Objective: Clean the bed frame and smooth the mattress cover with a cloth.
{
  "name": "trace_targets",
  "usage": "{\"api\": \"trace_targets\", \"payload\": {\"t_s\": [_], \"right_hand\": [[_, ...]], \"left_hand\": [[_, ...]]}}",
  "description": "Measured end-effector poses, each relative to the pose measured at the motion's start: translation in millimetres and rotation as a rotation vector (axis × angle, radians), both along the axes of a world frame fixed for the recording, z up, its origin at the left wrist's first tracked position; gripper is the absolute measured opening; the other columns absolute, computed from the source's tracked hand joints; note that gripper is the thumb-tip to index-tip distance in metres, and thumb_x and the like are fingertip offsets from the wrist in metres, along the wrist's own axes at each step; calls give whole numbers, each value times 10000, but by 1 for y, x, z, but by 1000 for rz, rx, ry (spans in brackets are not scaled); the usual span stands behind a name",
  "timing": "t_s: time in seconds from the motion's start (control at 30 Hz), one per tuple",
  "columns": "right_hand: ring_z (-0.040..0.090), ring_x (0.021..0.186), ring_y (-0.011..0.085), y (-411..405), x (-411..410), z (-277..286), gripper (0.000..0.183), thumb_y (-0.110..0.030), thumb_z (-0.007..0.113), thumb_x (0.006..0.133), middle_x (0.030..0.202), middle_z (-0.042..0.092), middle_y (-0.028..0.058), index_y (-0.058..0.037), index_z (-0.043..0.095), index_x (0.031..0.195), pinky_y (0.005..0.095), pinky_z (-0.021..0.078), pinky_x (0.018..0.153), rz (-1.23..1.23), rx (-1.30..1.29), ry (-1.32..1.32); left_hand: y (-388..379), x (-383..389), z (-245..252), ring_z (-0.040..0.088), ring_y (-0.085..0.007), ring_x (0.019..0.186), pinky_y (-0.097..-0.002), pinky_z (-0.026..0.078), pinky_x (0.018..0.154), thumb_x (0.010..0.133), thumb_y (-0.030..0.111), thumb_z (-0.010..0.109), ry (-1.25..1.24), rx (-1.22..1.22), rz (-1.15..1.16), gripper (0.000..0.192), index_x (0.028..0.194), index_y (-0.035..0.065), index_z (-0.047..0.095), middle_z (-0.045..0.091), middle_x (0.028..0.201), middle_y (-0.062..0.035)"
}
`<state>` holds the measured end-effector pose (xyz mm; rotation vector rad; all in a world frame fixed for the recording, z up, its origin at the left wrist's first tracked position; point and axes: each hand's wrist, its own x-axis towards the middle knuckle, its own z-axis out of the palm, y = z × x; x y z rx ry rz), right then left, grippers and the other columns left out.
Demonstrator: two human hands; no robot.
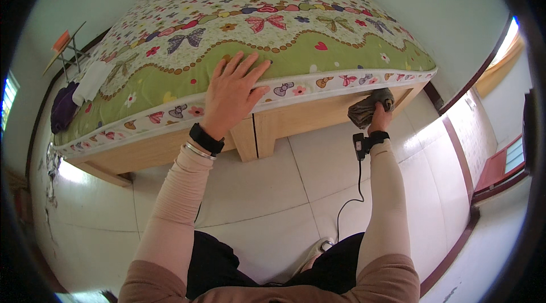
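My left hand (232, 90) rests flat with spread fingers on the near edge of a mattress (298, 60) with a green border and a pattern of bows, hearts and flowers. Nothing is held in it. In my right hand (381, 119) is a folded or bunched grey-brown cloth (367, 109), against the light wooden bed frame (311, 116) just under the mattress edge at the right. The fingers of that hand are partly hidden by the cloth.
On the mattress's left corner lie a white cloth (91, 81) and a dark purple cloth (64, 107). A folding table (70, 49) with an orange item stands beyond. A cable hangs from my right wrist device (359, 145) to the tiled floor (256, 192). Walls flank the bed.
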<state>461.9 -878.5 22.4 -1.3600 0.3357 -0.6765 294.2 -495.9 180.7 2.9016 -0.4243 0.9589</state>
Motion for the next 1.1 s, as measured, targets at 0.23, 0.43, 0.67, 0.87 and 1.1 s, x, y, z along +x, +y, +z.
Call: {"api": "trace_targets", "payload": {"t_s": [0.23,0.43,0.67,0.87,1.1], "right_hand": [[597,922,268,6,-5,8,453,-145,634,751,1071,605,168,92,533,1124,366,490,800,45,85,-25],[594,925,278,-11,-9,8,436,-135,625,768,1095,594,152,77,523,1135,382,498,791,13,108,-47],[592,948,278,-42,-16,55,455,-147,616,803,1141,569,147,45,488,1194,399,513,784,-104,89,-148],[590,924,279,-30,-38,138,449,-153,616,808,1106,587,161,61,483,1180,373,492,798,-377,-217,-404],[576,997,311,66,-65,195,509,-165,654,777,1115,571,204,42,471,1204,368,459,863,-315,-732,-459]], "left_hand": [[1,-7,3,394,-299,1290,-464,266,1078,882,349,572,-15,-20,-26,465,1324,221,506,461,1384,-58],[1,-9,2,420,-308,1260,-463,285,1064,869,322,589,-57,-41,-51,434,1285,211,543,487,1350,-63],[4,-9,-1,429,-306,1254,-464,302,1056,857,304,607,-59,-107,-82,406,1248,196,578,503,1329,-66],[3,-10,-3,431,-307,1255,-472,289,1070,853,306,613,-62,-123,-84,394,1227,185,597,516,1317,-62],[7,-12,-2,428,-302,1262,-470,289,1073,859,309,607,-59,-114,-58,386,1226,189,597,528,1306,-53]]}}
